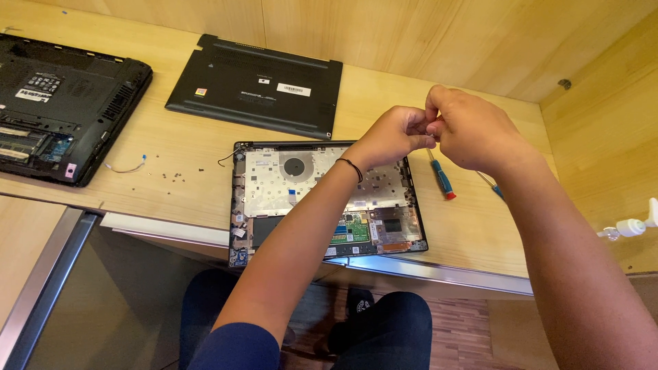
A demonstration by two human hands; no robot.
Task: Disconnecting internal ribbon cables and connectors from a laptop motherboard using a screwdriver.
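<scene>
At the left edge of the pale wooden desk [425, 89] lies a thick black laptop turned underside up [62, 106], a panel gone so its memory boards show. Beside it, nearer the middle of the desk, a thin loose wire with a blue end [127, 166] and a scatter of small dark screws [175, 175] lie spread on the bare wood, apart from each other so none gets lost. Toward the back edge rests a flat black bottom cover of a laptop [253, 85], laid out of the way against the wooden wall. At the front edge, slightly overhanging it, sits the opened slim laptop chassis [274, 199], its silver inner plate, round fan opening and green circuit board exposed upward. Above its right rear corner the left hand [392, 137], a dark band on its wrist, meets the right hand [473, 130]; both are curled shut, fingertips pinched together at one spot as if on something very small, though whether they grip a screw or other tiny part I cannot tell. Under the hands, just right of the chassis, a screwdriver with blue and red handle [442, 179] lies within easy reach, a second blue-handled tool [493, 186] half hidden by the right forearm. At the right edge a white plastic nozzle bottle [634, 226] pokes in.
</scene>
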